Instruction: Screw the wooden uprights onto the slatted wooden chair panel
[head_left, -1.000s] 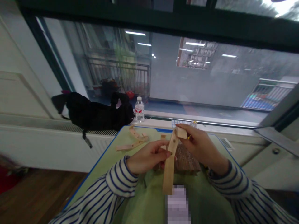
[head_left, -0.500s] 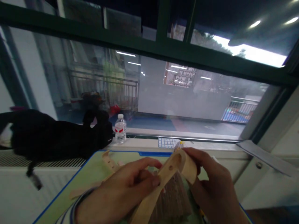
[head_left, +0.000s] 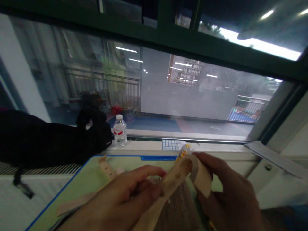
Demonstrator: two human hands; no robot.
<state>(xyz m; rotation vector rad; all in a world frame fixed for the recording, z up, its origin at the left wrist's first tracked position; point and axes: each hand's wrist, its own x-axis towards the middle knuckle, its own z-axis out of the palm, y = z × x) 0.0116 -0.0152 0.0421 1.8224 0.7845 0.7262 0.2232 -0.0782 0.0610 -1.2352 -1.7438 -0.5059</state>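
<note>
A pale tan leather strap (head_left: pixel 172 186) runs up from the lower edge, and its far end is bent over into a loop. A round hole shows in it just below the bend. My left hand (head_left: pixel 125 199) pinches the strap's edge between thumb and fingers. At the folded end, my right hand (head_left: pixel 231 195) grips the bend, its fingertips partly hidden behind the strap. Below the strap lies a brown wooden block (head_left: pixel 180 208). Another tan strap piece with small holes (head_left: pixel 107 168) rests to the left, partly covered by my left hand.
The work surface is a pale green board (head_left: pixel 84 179) with a blue edge. On the windowsill stand a water bottle (head_left: pixel 120 131) and a blue-gridded sheet (head_left: pixel 170 145). A small clear packet with yellow bits (head_left: pixel 184 151) lies behind the strap. A black bag (head_left: pixel 53 141) sits at left.
The view has shifted slightly. The strap's bent end and my right hand have moved a little to the right; both hands keep their hold.
</note>
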